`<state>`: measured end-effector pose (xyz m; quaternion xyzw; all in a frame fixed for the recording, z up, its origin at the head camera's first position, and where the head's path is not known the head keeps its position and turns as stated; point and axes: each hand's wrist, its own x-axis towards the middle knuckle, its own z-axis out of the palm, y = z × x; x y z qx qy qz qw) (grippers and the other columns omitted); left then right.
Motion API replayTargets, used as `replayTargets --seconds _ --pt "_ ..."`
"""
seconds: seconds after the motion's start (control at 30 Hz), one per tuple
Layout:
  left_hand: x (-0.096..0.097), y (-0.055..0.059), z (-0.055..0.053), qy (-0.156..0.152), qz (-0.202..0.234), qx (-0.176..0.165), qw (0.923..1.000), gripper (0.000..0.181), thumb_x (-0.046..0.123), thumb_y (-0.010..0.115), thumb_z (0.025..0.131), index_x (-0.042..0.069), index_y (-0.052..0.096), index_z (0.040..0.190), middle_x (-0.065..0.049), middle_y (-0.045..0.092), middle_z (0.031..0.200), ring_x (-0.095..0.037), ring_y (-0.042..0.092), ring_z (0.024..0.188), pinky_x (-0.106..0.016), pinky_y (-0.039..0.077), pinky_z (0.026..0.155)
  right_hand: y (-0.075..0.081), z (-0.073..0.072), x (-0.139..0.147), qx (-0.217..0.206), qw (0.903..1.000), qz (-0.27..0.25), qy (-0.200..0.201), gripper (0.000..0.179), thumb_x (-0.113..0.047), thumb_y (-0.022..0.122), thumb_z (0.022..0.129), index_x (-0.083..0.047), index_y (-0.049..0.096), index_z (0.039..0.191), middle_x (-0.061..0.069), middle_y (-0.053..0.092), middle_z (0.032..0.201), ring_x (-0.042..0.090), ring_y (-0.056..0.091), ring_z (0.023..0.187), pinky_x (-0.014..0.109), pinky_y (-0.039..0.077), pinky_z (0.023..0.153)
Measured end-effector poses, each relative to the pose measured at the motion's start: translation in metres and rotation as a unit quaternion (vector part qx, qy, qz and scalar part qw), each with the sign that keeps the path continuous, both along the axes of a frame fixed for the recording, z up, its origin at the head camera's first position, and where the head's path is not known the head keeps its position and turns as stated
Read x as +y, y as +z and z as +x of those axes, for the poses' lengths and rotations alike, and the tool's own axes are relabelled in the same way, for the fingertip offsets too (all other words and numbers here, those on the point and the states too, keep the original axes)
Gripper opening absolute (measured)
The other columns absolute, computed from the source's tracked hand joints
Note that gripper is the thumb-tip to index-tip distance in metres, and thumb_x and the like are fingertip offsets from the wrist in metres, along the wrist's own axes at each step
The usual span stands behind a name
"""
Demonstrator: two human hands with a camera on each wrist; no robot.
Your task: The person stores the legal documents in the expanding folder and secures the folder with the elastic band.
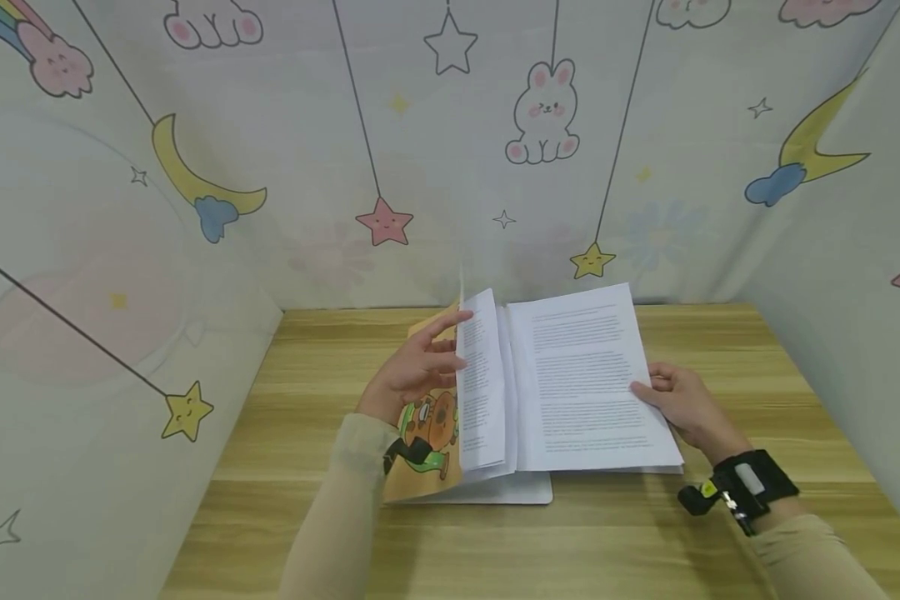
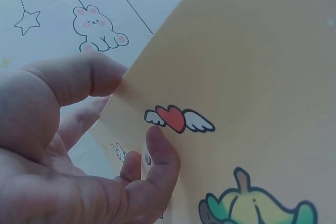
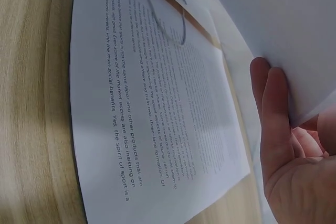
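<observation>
An orange folder (image 1: 412, 490) with cartoon pictures stands open on the table, filled with printed sheets (image 1: 585, 375). My left hand (image 1: 405, 375) grips its raised left cover near the outer edge, fingers on both sides; the left wrist view shows a winged heart (image 2: 172, 118) beside the fingers. Some left-hand pages (image 1: 482, 383) lean upright by this cover. My right hand (image 1: 682, 408) pinches the right edge of a lifted group of sheets, thumb on top. Beneath them, the right wrist view shows another printed page (image 3: 142, 108) and a thin wire loop (image 3: 184, 30) at the binding.
The wood-grain table (image 1: 607, 542) extends around the folder. White cloth walls (image 1: 465, 167) with bunnies, stars and moons stand behind and at both sides. A pale flap (image 1: 510, 490) of the folder lies on the table under the pages.
</observation>
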<state>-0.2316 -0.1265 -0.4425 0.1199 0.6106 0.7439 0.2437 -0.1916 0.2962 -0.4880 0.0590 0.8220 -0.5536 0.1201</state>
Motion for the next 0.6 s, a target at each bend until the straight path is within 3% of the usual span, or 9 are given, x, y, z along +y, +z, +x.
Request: replayTargets --seconds 0.27,0.6 --pt "0.001 0.000 0.000 0.002 -0.010 0.002 0.9999 0.076 -0.008 0.058 0.098 0.022 0.036 0.164 -0.032 0.040 0.150 -0.043 0.049 0.125 -0.041 0.055 0.089 -0.003 -0.001 -0.003 -0.011 0.9995 -0.028 0.012 0.043 -0.013 0.061 0.107 0.010 0.048 0.141 0.012 0.078 0.108 0.021 0.076 0.086 0.035 0.062 0.071" --pt "0.003 0.000 -0.001 0.003 -0.010 -0.001 0.9999 0.078 -0.009 0.059 0.097 0.022 0.036 0.164 -0.031 0.040 0.149 -0.042 0.050 0.124 -0.042 0.055 0.089 -0.002 -0.002 -0.010 -0.008 0.9997 0.001 0.024 0.045 -0.016 0.063 0.106 0.009 0.050 0.142 0.017 0.075 0.112 0.021 0.074 0.087 0.034 0.061 0.072"
